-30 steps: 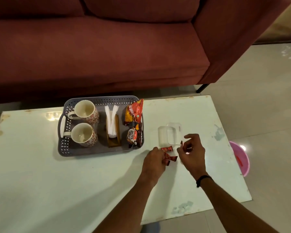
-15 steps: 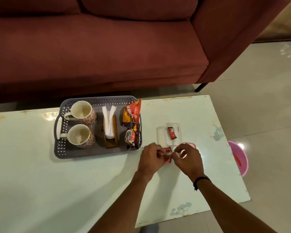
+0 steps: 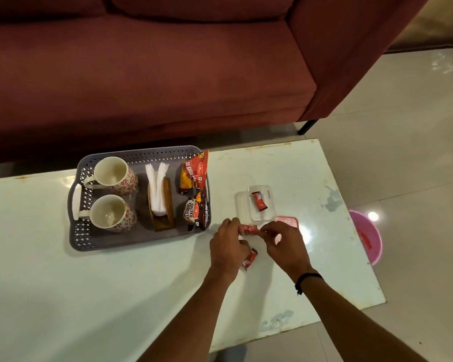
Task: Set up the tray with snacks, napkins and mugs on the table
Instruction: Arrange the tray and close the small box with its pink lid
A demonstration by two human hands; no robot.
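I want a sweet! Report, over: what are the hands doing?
Left hand and right hand pinch one red candy. One candy in clear box, one on table. Nothing blocking.

The lower snack packet (image 3: 195, 212) in the grey tray (image 3: 139, 237) bore the white words "SALTED PEANUT", running sideways along its dark front. The upper snack packet (image 3: 194, 172), red and yellow, showed white lettering of which "BHUJ" could be made out, with a "10" printed in yellow at its top corner; the rest of its wording was too small to read. The small red sachets (image 3: 257, 201) near the hands carried print that was too blurred to read.
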